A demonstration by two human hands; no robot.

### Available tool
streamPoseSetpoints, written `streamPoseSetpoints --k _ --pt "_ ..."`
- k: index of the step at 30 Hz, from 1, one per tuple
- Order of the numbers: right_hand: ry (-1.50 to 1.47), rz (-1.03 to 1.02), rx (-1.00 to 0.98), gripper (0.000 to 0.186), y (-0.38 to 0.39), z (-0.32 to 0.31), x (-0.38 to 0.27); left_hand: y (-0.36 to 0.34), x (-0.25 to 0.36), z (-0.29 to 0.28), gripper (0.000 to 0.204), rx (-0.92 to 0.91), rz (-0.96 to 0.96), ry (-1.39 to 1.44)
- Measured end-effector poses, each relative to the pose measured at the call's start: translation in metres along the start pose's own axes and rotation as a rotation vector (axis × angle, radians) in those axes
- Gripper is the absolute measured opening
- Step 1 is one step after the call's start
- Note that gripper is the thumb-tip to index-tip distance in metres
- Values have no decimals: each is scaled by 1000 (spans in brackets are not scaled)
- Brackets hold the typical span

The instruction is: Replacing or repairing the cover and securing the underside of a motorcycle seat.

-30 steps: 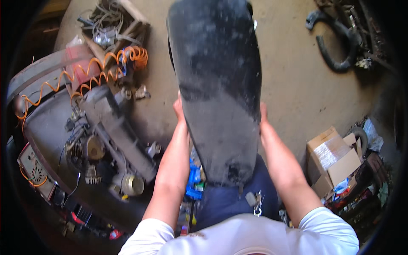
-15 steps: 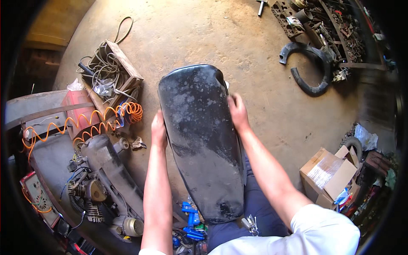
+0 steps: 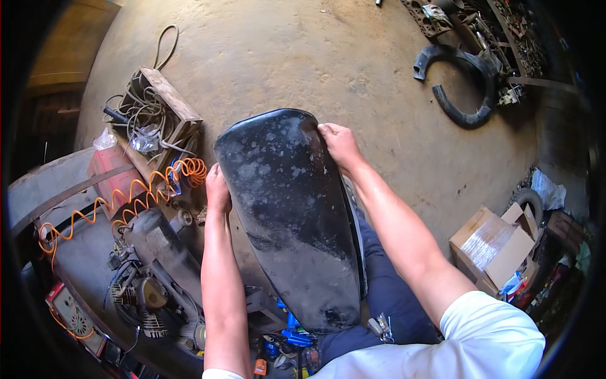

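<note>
A long black motorcycle seat (image 3: pixel 287 215), scuffed and spotted with pale grey stains, lies across my lap with its broad end away from me. My left hand (image 3: pixel 218 191) grips its left edge near the broad end, fingers mostly hidden behind the rim. At the upper right corner, my right hand (image 3: pixel 341 147) closes round the edge, fingers curled against the cover. The seat tilts slightly, so a strip of its right side shows. Its underside is hidden. A bunch of keys (image 3: pixel 382 328) hangs at my waist beside the narrow end.
Left stands an air compressor (image 3: pixel 151 294) with an orange coiled hose (image 3: pixel 136 196), beside a wooden crate (image 3: pixel 170 95) of cables. Blue tools (image 3: pixel 297 338) lie near my legs. To the right are a cardboard box (image 3: pixel 486 243), a curved black rubber piece (image 3: pixel 480 117) and metal scrap.
The seat's broad end has swung left and tilted, showing more of its right side. My right hand has moved up to the corner; my left hand has shifted left with the edge.
</note>
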State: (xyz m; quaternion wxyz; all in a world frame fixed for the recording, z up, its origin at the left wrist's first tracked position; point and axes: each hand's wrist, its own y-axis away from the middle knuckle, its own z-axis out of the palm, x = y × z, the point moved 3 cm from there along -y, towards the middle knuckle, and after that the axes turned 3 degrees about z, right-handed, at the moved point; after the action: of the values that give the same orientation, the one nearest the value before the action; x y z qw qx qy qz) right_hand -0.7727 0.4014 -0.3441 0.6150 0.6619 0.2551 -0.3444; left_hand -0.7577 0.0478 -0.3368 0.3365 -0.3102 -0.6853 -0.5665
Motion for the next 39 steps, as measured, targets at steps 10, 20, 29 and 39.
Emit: streamPoseSetpoints --k 10,20,29,39 --pt "-656 532 -541 29 -6 16 65 -5 -49 2 30 -237 -228 463" --pt "-559 338 -474 60 -14 31 17 11 -45 -4 28 -108 46 456" --pt "243 18 -234 63 -21 6 44 19 -60 8 26 -162 -257 728" --pt "-137 347 -83 45 107 -12 101 100 -75 -14 44 375 -5 -60"
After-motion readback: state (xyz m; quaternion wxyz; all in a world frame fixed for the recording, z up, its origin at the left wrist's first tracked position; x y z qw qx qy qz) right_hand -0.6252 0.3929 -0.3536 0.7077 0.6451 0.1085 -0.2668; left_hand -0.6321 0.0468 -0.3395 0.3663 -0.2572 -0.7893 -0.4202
